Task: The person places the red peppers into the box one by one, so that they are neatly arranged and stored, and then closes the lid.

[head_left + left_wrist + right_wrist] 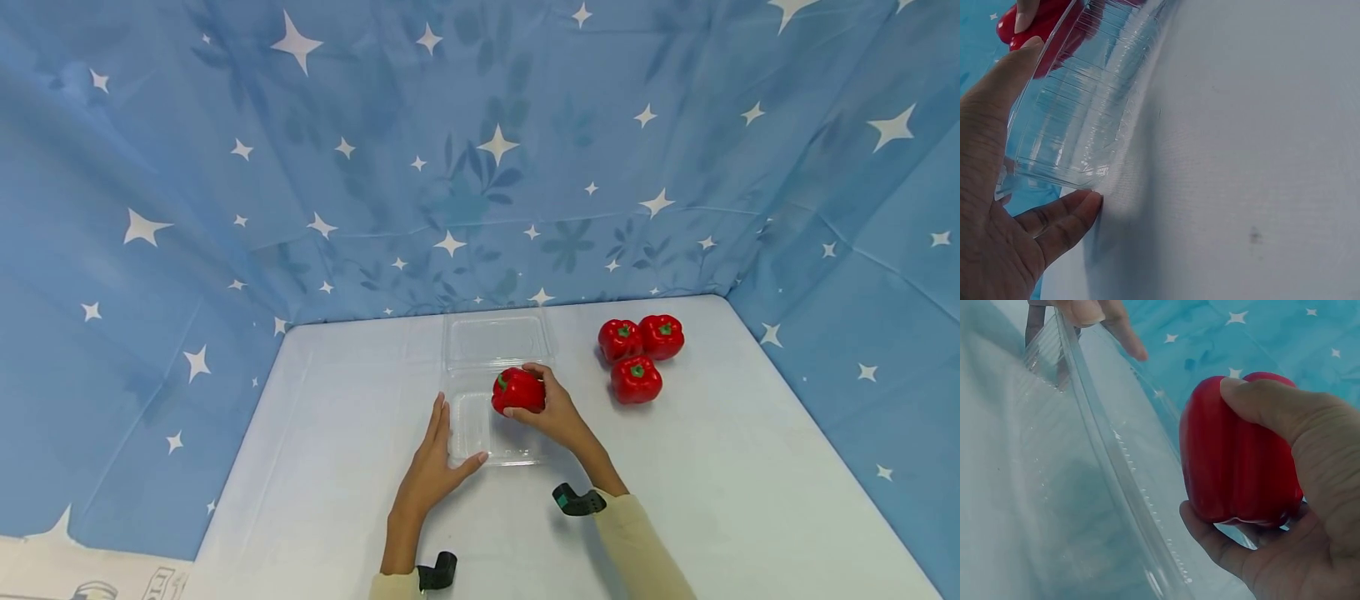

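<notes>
A red bell pepper with a green stem is gripped by my right hand, over a clear plastic clamshell box. In the right wrist view, the thumb presses one side of the pepper and fingers curl round beneath it. The box lies unfolded, its lid laid back toward the far edge. My left hand rests against the box's near left corner, fingers straight along the left side. Its thumb touches the front rim, as the left wrist view of the box shows.
Three more red bell peppers stand grouped to the right of the box. The white-covered table is bounded at the back and sides by a blue star-patterned curtain. A printed carton shows at the lower left.
</notes>
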`<action>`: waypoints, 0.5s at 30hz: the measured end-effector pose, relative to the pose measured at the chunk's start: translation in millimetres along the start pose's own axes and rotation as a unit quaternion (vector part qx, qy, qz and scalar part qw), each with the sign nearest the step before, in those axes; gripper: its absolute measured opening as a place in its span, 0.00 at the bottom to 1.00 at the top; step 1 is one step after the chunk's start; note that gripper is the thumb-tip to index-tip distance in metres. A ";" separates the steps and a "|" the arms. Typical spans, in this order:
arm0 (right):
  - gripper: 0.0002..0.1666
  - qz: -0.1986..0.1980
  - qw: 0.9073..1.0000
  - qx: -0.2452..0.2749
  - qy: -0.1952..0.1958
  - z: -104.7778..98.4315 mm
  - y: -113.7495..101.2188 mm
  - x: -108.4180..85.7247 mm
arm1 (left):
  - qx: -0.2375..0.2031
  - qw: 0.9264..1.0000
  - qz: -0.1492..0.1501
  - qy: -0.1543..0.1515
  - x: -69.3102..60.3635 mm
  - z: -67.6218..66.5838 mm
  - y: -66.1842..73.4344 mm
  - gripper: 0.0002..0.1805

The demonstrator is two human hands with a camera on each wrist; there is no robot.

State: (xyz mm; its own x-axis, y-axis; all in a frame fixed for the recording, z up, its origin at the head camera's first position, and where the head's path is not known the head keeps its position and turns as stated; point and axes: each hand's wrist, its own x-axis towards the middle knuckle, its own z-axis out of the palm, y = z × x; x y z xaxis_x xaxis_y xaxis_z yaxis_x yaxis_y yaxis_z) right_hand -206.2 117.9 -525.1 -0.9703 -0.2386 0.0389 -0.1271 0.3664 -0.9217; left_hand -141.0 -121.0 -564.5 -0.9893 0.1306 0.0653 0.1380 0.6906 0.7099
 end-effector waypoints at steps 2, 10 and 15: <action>0.50 0.001 1.000 -0.005 0.000 3.5 0.8 2.0 | -0.003 1.000 -0.001 0.000 -0.1 0.6 -0.1 0.62; 0.47 -0.019 0.999 -0.032 0.001 16.5 2.8 9.8 | 0.003 1.000 0.012 0.009 -0.3 1.8 -1.3 0.62; 0.47 -0.020 0.998 -0.052 0.001 25.1 0.4 12.4 | 0.009 1.000 0.008 0.010 -0.3 1.7 -2.0 0.62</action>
State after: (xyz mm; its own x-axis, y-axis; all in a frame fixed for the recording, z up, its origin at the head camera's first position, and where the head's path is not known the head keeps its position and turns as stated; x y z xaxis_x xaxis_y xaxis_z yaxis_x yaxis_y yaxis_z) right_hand -213.1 92.5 -534.7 -0.9644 -0.2535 0.0750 -0.1857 0.4476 -0.8748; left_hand -140.9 -121.2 -567.1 -0.9878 0.1266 0.0907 0.1538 0.7020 0.6953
